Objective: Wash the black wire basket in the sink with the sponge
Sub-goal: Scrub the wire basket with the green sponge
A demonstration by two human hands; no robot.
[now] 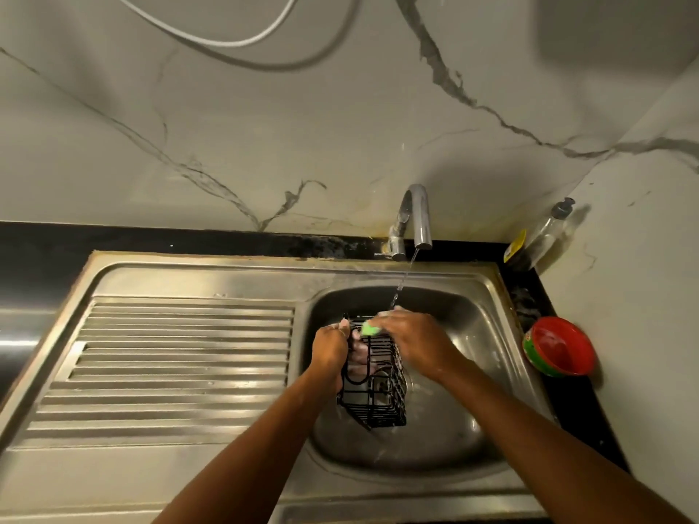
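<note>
Fingers of the left hand (330, 347) curl around the left rim of the black wire basket (382, 391), and some of them show through the wires on its inner side, wet and soapy. The right hand (410, 340) has its fingers bent together over a green sponge (368, 329) and pinches it against the basket's far end, so only a small part of the sponge peeks out on the left of the hand. The basket is over the bowl of the steel sink (472, 334), right of centre in the scene. Its long axis runs far to near, with the far end raised between the two hands and the near end pointing down toward the near part of the bowl. Whether that lower end touches the bottom, I cannot tell. A thin stream of water (401, 285) falls from the curved tap (416, 217) at the far edge and lands at the far side of the right hand. Left of the bowl lies the ribbed drainboard (181, 357). On the dark counter to the right stands a red bowl (559, 346), and farther back in the corner a clear bottle (544, 236) with a dark cap leans near the marble wall (264, 145).
</note>
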